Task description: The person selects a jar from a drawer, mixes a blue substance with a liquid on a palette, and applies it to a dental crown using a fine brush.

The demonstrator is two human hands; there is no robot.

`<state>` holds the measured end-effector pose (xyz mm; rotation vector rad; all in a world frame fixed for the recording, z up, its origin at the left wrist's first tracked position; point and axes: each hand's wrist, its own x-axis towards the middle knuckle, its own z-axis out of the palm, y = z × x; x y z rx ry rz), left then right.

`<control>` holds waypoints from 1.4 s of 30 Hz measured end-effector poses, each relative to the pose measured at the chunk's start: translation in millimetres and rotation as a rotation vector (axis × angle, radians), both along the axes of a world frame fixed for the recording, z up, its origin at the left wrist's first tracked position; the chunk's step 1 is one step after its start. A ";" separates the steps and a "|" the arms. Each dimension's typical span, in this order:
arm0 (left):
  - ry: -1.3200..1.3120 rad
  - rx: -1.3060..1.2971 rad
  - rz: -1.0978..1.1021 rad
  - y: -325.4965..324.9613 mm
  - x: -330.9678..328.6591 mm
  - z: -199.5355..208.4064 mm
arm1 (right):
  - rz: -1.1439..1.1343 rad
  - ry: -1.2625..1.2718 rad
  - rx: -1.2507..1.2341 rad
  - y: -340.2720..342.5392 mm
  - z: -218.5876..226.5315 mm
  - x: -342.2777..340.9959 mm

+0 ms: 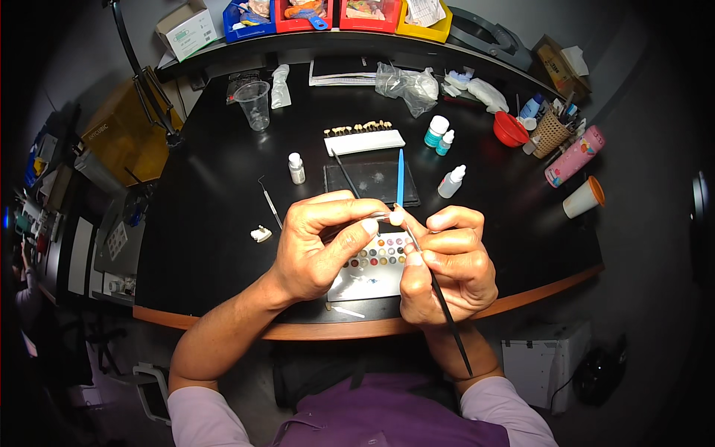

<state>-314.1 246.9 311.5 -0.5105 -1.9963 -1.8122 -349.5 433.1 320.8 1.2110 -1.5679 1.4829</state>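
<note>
Between the thumb and index finger of my left hand (328,238) is a thin silver tool, mostly hidden, its kind not clear. At its tip sits a small pale tooth-like crown (396,218). My right hand (453,270) is closed in a pencil grip on a fine brush with a black handle (448,316). The brush's upper end comes close to the crown; whether they touch I cannot tell. Below both hands lies a white palette (365,284) with rows of small coloured dots, partly covered by them. A blue stick (401,177) shows just beyond my fingers.
A dark flat tray (376,177) lies behind my hands, with a white tooth shade guide (365,141) beyond it. Small bottles (297,170) (451,182) stand either side. At left are a metal probe (269,201) and a tooth model (261,234); at right, a paper cup (583,197).
</note>
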 end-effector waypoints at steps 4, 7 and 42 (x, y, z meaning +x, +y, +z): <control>0.042 0.010 -0.012 0.7 -0.4 1.1 | 0.009 -0.002 -0.001 0.0 0.9 0.5; 0.036 0.001 -0.015 -0.1 0.5 2.6 | 0.007 -0.009 -0.009 -0.3 -0.3 0.3; 0.006 -0.004 0.050 3.9 1.9 1.1 | 0.024 0.004 -0.048 -5.6 -5.6 -4.3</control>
